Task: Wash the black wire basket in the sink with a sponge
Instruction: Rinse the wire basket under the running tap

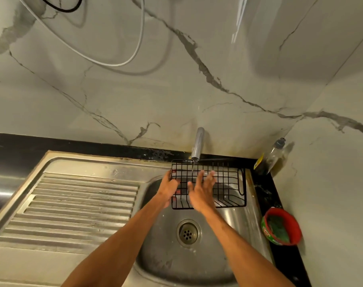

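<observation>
The black wire basket [228, 183] is held over the steel sink [234, 222], under the tap [197, 143], from which a thin stream of water runs onto it. My left hand [169, 187] grips the basket's left edge. My right hand [201, 191] lies flat against the basket's wires with straight, spread fingers and holds nothing. A green sponge [278, 226] lies in a red tub [294, 222] on the counter at the right of the sink.
A ribbed steel draining board [72, 206] lies left of the bowl. The drain [188, 233] sits in the bowl's middle. A dish soap bottle [273, 156] stands in the back right corner. White and black cables [118, 63] hang on the marble wall.
</observation>
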The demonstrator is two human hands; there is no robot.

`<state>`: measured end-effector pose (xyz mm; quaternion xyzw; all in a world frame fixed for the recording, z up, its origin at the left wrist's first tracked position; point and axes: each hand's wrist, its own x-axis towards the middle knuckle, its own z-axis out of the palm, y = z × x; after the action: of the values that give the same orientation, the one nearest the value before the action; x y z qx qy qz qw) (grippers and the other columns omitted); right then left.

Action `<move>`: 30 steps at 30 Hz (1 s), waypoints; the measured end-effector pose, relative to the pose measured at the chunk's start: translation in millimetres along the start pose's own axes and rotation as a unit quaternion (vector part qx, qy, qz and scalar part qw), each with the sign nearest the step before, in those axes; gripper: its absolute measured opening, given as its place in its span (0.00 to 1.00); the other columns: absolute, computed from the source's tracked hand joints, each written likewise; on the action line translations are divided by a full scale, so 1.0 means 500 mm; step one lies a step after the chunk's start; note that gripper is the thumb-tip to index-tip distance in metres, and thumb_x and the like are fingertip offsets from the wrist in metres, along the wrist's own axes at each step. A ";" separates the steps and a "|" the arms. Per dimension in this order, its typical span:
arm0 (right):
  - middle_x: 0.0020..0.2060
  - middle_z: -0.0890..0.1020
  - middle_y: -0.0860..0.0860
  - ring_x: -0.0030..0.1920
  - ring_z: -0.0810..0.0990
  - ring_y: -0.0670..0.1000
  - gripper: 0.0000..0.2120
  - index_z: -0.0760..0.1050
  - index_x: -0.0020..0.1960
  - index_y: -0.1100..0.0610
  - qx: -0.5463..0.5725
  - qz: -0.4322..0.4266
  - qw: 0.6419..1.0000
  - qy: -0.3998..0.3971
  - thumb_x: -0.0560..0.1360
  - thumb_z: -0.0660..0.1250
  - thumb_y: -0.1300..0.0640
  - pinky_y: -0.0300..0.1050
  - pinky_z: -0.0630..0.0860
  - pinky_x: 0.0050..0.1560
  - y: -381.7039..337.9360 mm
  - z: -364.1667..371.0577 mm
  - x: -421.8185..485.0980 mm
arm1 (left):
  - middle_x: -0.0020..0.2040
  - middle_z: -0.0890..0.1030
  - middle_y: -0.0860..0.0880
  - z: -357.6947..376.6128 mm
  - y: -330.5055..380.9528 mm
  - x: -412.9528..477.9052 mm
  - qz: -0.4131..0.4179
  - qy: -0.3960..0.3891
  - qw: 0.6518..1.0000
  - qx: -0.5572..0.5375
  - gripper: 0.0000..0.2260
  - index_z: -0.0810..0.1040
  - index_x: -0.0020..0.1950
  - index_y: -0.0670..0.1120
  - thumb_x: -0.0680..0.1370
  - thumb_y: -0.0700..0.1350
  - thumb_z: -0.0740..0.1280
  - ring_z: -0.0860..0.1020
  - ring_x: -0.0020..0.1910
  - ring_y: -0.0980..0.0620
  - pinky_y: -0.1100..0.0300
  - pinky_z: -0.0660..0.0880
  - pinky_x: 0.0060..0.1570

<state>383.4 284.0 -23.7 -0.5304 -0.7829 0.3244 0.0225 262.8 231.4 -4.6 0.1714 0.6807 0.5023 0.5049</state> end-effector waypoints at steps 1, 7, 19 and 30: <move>0.77 0.30 0.55 0.76 0.30 0.60 0.29 0.43 0.81 0.51 -0.014 -0.063 0.997 -0.035 0.84 0.49 0.44 0.64 0.47 0.76 -0.012 0.005 -0.005 | 0.66 0.79 0.41 -0.003 -0.003 0.008 -0.005 0.000 1.000 -0.012 0.20 0.70 0.72 0.51 0.81 0.40 0.63 0.78 0.64 0.40 0.37 0.71 0.67; 0.79 0.51 0.45 0.79 0.49 0.47 0.26 0.57 0.79 0.50 -0.058 -0.191 0.980 -0.014 0.83 0.57 0.59 0.56 0.58 0.77 -0.002 -0.016 0.000 | 0.68 0.78 0.40 0.004 -0.011 0.034 -0.020 -0.011 0.999 -0.049 0.20 0.68 0.73 0.50 0.80 0.47 0.64 0.76 0.66 0.38 0.39 0.75 0.65; 0.74 0.68 0.45 0.70 0.73 0.49 0.23 0.75 0.65 0.52 -0.233 -0.218 0.947 0.044 0.85 0.46 0.45 0.59 0.70 0.69 0.043 -0.043 -0.046 | 0.57 0.82 0.44 0.029 0.030 0.023 0.043 0.007 0.995 -0.094 0.13 0.70 0.70 0.55 0.87 0.44 0.55 0.81 0.50 0.46 0.54 0.79 0.43; 0.59 0.81 0.51 0.62 0.78 0.52 0.36 0.75 0.64 0.54 -0.207 -0.167 0.959 0.098 0.80 0.34 0.38 0.55 0.71 0.67 0.062 -0.035 -0.028 | 0.68 0.77 0.44 -0.066 0.050 0.033 0.133 0.135 0.981 -0.030 0.20 0.67 0.77 0.54 0.86 0.39 0.56 0.78 0.62 0.46 0.44 0.78 0.63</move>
<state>421.4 287.7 -22.3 -0.4148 -0.9041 0.0934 0.0429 220.7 237.7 8.1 0.1759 0.6986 0.6034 0.3419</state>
